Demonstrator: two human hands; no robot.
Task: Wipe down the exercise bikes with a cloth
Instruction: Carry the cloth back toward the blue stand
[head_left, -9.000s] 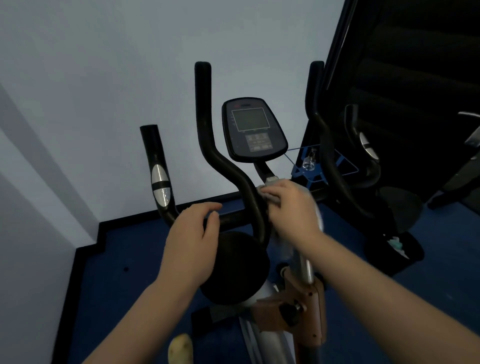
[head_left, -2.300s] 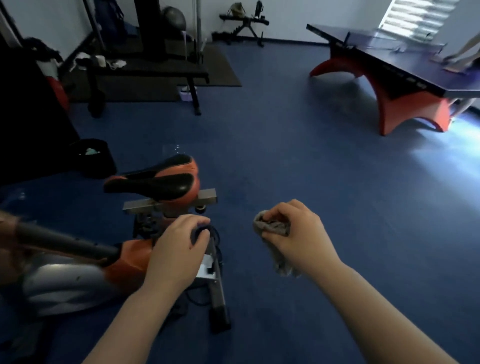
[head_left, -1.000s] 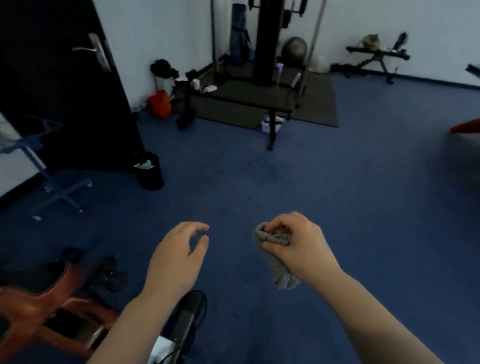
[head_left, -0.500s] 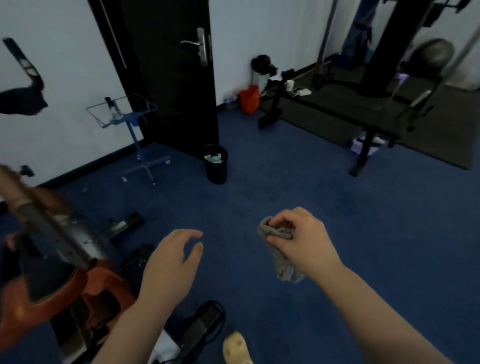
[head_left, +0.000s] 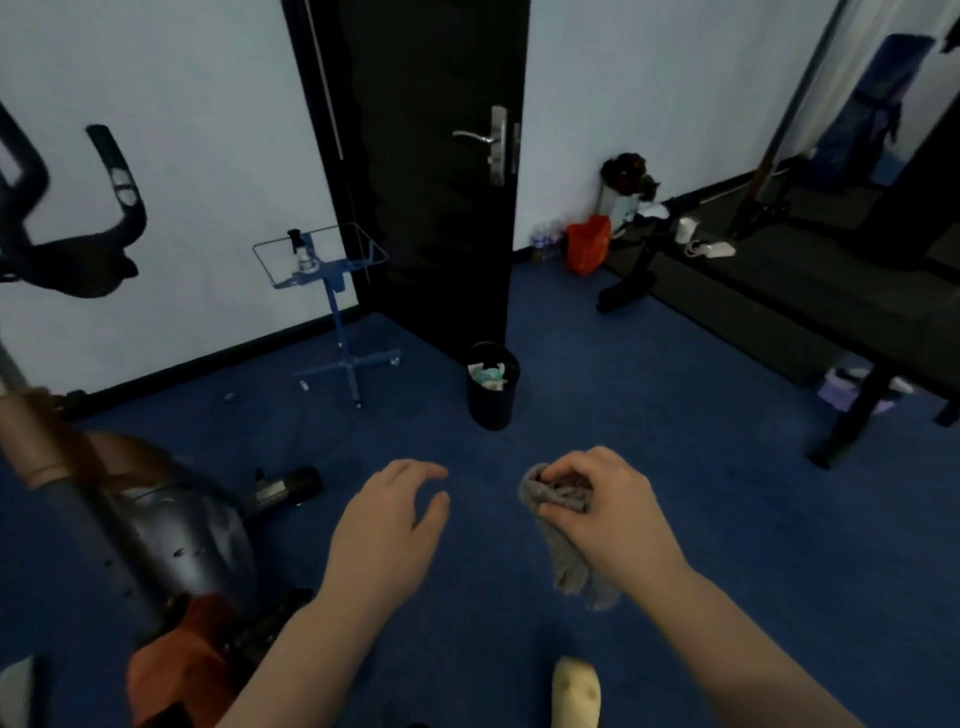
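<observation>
I had the grey cloth bunched in my right hand, fingers curled tight round it so it wouldn't drop — left hand loose, fingers apart, holding nothing. The exercise bike sat just off to my left.

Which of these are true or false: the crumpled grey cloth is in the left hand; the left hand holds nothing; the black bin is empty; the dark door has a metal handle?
1. Crumpled grey cloth in left hand: false, the right hand grips it.
2. Left hand holds nothing: true.
3. Black round bin is empty: false, light-coloured rubbish shows inside.
4. Dark door has a silver metal handle: true.
</observation>
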